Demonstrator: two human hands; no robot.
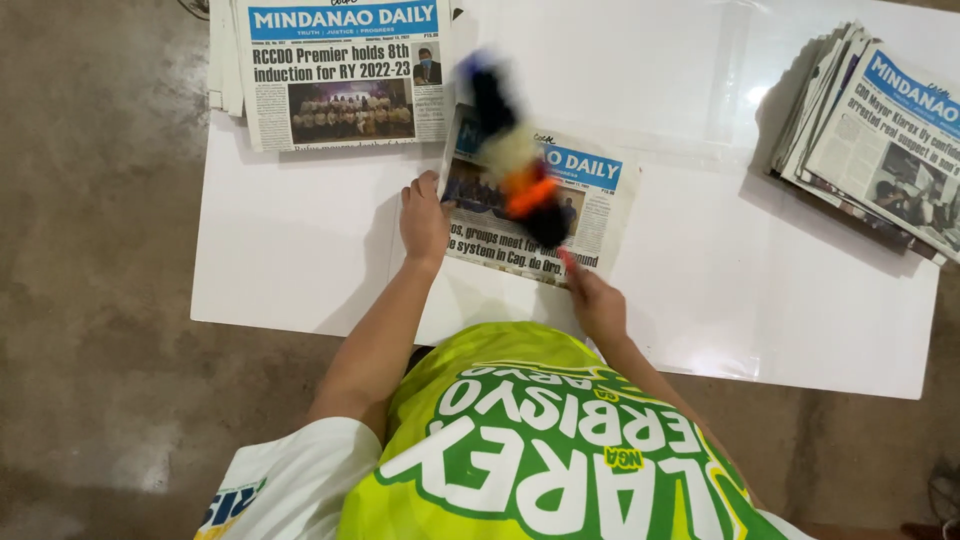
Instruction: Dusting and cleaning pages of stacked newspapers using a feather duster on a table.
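Observation:
A folded newspaper (590,195) lies on the white table (300,250) in front of me. My left hand (424,220) rests flat on its left edge, fingers apart, pressing it down. My right hand (596,300) grips the red handle of a feather duster (515,160) with dark, yellow and orange feathers. The duster is blurred above the newspaper's middle and hides part of the page.
A stack of folded newspapers (340,75) lies at the table's far left. Another fanned stack of newspapers (880,140) sits at the right edge. A clear plastic sheet (700,90) covers part of the table top. Concrete floor (90,250) surrounds the table.

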